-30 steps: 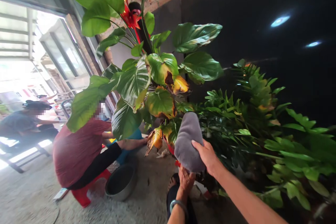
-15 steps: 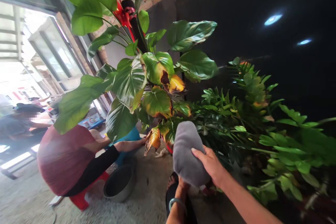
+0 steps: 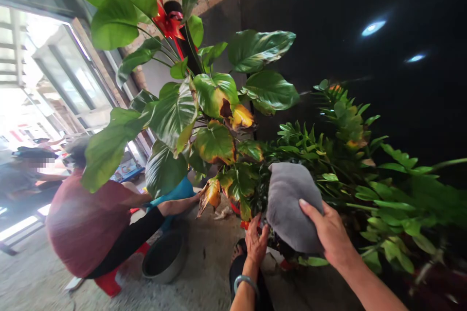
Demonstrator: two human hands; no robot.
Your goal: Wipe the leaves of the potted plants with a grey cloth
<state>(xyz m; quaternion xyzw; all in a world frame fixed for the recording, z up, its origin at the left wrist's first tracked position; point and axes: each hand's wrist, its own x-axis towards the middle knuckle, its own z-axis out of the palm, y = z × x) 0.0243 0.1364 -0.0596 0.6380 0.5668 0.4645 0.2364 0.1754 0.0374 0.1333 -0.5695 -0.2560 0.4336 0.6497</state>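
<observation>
Grey cloth point(image 3: 292, 206): my right hand point(image 3: 330, 233) clasps it; left hand point(image 3: 256, 243), open, beneath. Support each leaf underneath, wipe gently.

A soft, matt grey cloth point(image 3: 292, 204) is showing against glossy leaves point(image 3: 175, 112), beside a dull metal basin point(image 3: 164, 257) on rough concrete floor point(image 3: 204, 277).

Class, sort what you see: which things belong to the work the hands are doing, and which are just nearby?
In hand:
- grey cloth, pressed by the right hand onto the foliage
- left hand, fingers spread at the plant's base
- small-leaved plant

Just nearby:
- metal basin on the floor
- red stool under a crouching person
- red bow on the large-leaved plant
</observation>
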